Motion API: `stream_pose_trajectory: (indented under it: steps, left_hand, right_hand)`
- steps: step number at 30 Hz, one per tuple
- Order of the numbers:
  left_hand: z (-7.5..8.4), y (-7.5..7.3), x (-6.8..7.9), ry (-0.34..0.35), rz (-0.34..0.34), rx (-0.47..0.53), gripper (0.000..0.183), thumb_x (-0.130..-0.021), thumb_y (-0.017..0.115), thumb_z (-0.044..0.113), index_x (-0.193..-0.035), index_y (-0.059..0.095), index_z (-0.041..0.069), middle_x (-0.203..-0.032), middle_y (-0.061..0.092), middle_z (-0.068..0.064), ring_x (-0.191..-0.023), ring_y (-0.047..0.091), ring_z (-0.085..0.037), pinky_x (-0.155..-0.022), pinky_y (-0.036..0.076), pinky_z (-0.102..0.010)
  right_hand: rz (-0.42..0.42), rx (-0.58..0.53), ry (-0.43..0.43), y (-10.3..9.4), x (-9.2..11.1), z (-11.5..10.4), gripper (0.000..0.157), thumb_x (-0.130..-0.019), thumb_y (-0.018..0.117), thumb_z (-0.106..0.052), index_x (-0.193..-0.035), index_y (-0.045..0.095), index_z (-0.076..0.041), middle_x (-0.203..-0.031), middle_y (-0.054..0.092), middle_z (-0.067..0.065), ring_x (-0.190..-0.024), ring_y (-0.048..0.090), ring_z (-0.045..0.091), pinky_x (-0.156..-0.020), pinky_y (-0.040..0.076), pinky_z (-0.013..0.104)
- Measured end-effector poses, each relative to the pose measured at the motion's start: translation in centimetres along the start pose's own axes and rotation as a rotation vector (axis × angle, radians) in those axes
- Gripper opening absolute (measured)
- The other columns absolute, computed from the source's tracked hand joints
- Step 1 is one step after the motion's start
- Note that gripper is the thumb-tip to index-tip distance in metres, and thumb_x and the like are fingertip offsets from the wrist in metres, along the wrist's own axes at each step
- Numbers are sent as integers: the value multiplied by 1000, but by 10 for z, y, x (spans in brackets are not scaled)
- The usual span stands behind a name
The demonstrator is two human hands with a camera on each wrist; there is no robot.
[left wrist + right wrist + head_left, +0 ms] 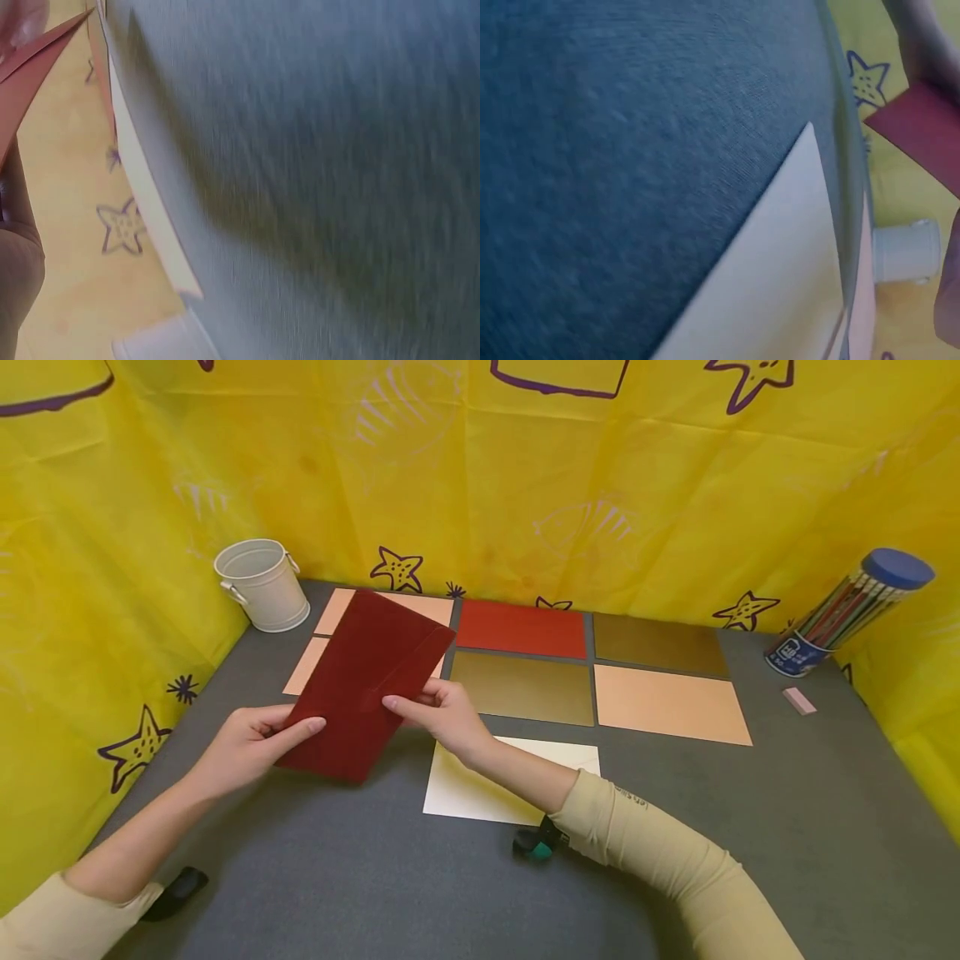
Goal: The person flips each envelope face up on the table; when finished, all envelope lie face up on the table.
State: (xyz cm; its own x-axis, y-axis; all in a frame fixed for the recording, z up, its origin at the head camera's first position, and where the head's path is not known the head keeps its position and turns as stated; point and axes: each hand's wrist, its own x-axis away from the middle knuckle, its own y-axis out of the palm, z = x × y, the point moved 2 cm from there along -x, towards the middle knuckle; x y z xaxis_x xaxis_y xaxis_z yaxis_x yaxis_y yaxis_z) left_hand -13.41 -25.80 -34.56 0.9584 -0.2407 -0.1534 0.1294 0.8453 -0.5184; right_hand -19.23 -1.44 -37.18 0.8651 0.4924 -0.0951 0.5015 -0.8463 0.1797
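Both hands hold a dark red envelope (363, 681) tilted up over the table. My left hand (236, 750) pinches its lower left edge, thumb on the front and fingers behind. On the right edge, my right hand (448, 717) grips it the same way. A faint crease runs along the envelope's right side in the head view. The left wrist view catches a folded red corner of the envelope (34, 79), while the right wrist view has another corner of the envelope (922, 135). Below my right forearm lies a cream envelope (468, 793), partly covered by that arm.
Beyond the hands lie flat rectangles: red (521, 628), brown (660, 643), gold (525, 689) and peach (671, 702), with more peach pieces (337, 610) behind the held envelope. A white bucket (270, 593), a pencil tub (840, 618) and a pink eraser (799, 701) stand about the edges.
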Motion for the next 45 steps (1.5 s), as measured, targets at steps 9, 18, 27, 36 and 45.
stream_pose_trajectory:
  steps: [9, 18, 27, 36, 45]
  left_hand:
    - [5, 22, -3, -118, 14, 245, 21, -97, 61, 15, -112, 72, 4, -92, 75, 3, -81, 72, -16, -67, 58, -30]
    - [9, 7, -11, -105, 39, 746, 25, -98, 53, -1, -105, 75, 9, -95, 73, -2, -78, 70, -13, -69, 57, -26]
    - [1, -33, -21, -269, -68, 685, 27, -100, 52, 5, -112, 74, 16, -101, 73, -1, -84, 69, -15, -72, 56, -26]
    - [-27, -56, -13, -321, -25, 653, 29, -99, 53, 2, -107, 76, 17, -96, 74, 1, -80, 68, -13, -71, 54, -23]
    - [-56, -76, -1, -435, -71, 579, 29, -99, 53, 3, -104, 76, 20, -99, 73, 1, -84, 71, -17, -75, 56, -25]
  right_hand:
    - [-187, 133, 181, 14, 14, 12, 33, -91, 69, -9, -123, 64, -3, -111, 71, 7, -89, 69, 16, -72, 58, 37]
    - [-498, 364, 249, 9, 18, 10, 21, -90, 70, -13, -109, 69, -4, -94, 72, -3, -78, 67, 10, -67, 57, 29]
    - [-737, 581, 194, 5, 25, 14, 10, -88, 73, -20, -83, 74, -13, -74, 71, -8, -68, 62, 5, -66, 46, 19]
    - [-494, 477, 257, -16, 17, 8, 12, -88, 74, -19, -84, 72, -8, -74, 71, -2, -68, 63, 8, -62, 48, 21]
    - [-217, 248, 305, -38, 1, 6, 21, -90, 69, -5, -109, 66, 3, -84, 71, 8, -65, 66, 19, -73, 58, 40]
